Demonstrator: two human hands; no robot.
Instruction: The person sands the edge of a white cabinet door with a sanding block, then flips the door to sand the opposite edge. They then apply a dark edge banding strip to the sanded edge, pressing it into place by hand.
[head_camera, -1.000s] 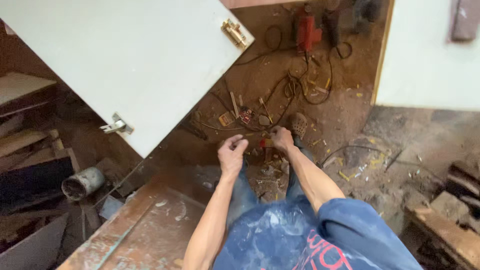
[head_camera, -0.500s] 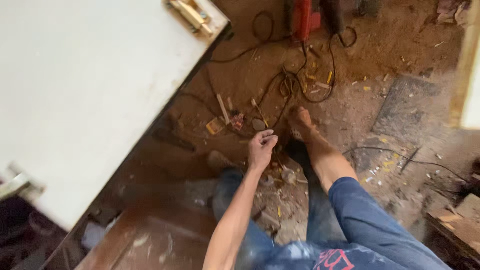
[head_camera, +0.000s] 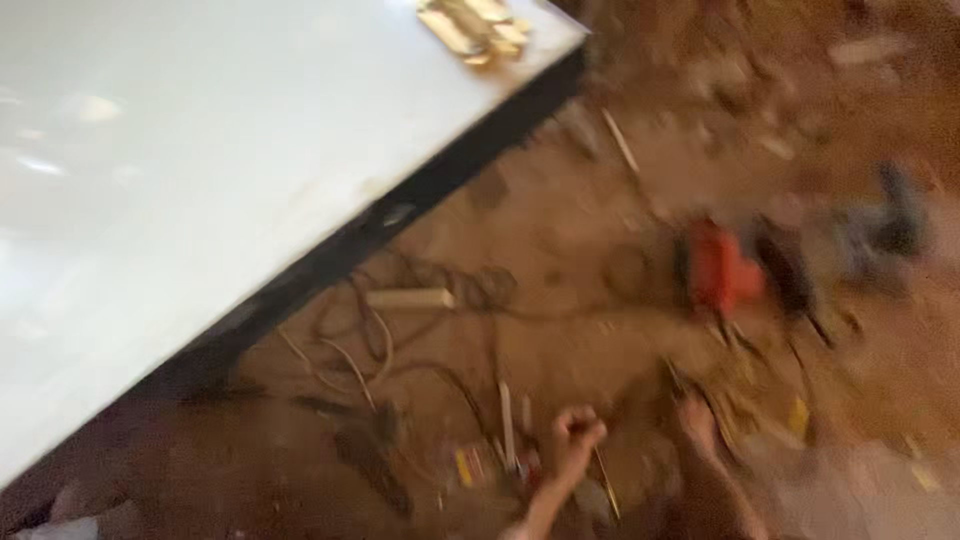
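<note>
Reaching low over the littered floor (head_camera: 600, 250), the left hand (head_camera: 572, 432) is clenched in a loose fist, though blur hides anything inside. Fingers of the right hand (head_camera: 697, 425) I cannot tell. Both hover near scattered scraps (head_camera: 480, 462), beside the white panel (head_camera: 200, 180).

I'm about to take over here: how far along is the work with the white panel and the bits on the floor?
Done: a brass hinge already sits at the corner of the white flat panel. In hand: the left hand is curled in a fist above the floor litter, and the right hand reaches down beside it; blur hides any contents. Left: the red power tool and tangled dark cables lie scattered.
</note>
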